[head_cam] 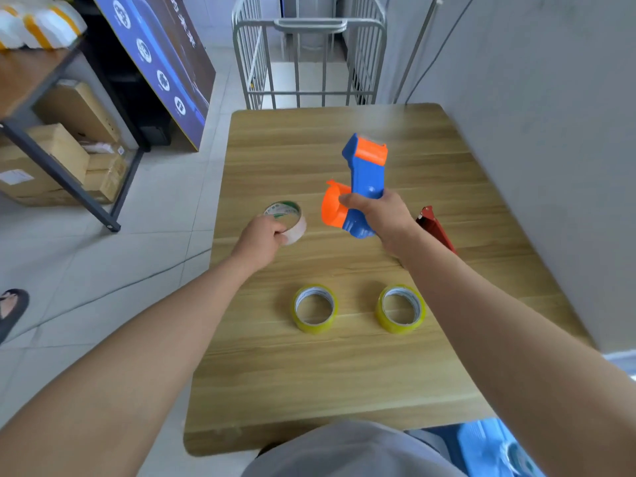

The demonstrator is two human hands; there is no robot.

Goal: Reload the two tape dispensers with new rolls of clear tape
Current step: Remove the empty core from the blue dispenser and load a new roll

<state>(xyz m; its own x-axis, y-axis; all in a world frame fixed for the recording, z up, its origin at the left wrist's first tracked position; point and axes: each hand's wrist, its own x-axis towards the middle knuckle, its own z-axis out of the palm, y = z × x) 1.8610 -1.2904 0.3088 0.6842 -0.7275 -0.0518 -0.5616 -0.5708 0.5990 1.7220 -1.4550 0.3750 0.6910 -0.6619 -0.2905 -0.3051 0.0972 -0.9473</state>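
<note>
1. Orange-and-blue moulded plastic tape dispenser (pixel 364 187) is held up above the pale wood-grain table (pixel 344 373), at about one o'clock from the table's middle. Its orange guard end points away to twelve, and its curved orange hub faces nine and looks bare.
2. The right hand (pixel 378 215) wraps its fingers round the blue body, with the thumb laid across toward the hub.
3. At ten o'clock the left hand (pixel 261 239) curls its fingers over the near rim of a pale clear tape roll with a green-printed card core (pixel 287 220), pinching it against the thumb. Whether the roll touches the table I cannot tell.
4. That roll is thin-walled and looks nearly spent, so the step in hand is probably setting it aside.
5. Two glossy, yellow-tinted translucent tape rolls (pixel 315 308) (pixel 401 308) lie flat at six o'clock, side by side and apart. They are thicker and are likely the fresh stock.
6. To do the step well:
   - Keep the dispenser steady with the hub turned toward nine.
   - Lift a fresh roll by its outer rim and slide the card core squarely over the hub.
   - Lead the loose end toward the guard, and keep fingers off the cutter end.
7. A red metal dispenser (pixel 435 228) lies at three o'clock, partly hidden behind the right forearm and not yet loaded.
</note>
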